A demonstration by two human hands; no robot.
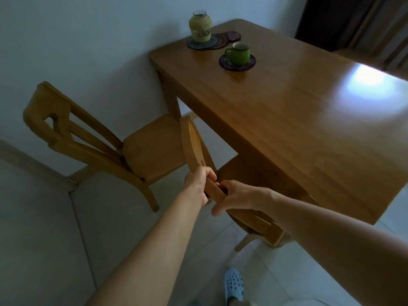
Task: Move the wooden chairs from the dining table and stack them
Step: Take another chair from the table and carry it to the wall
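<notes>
A wooden chair (194, 142) is tucked under the long side of the dining table (298, 120), its seat mostly hidden beneath the tabletop. My left hand (198, 182) and my right hand (236, 195) both grip the top rail of its backrest, close together near the middle. A second wooden chair (152, 146) stands at the table's short end on the left, its back toward the wall and its seat facing the table. Part of a third chair (362, 56) shows at the far side of the table.
A green mug (239, 53) on a dark coaster and a twine-wrapped jar (200, 26) on mats stand at the table's far end. The wall runs close behind the left chair. Pale tiled floor (55, 239) spreads at lower left. My slippered foot (234, 283) is below.
</notes>
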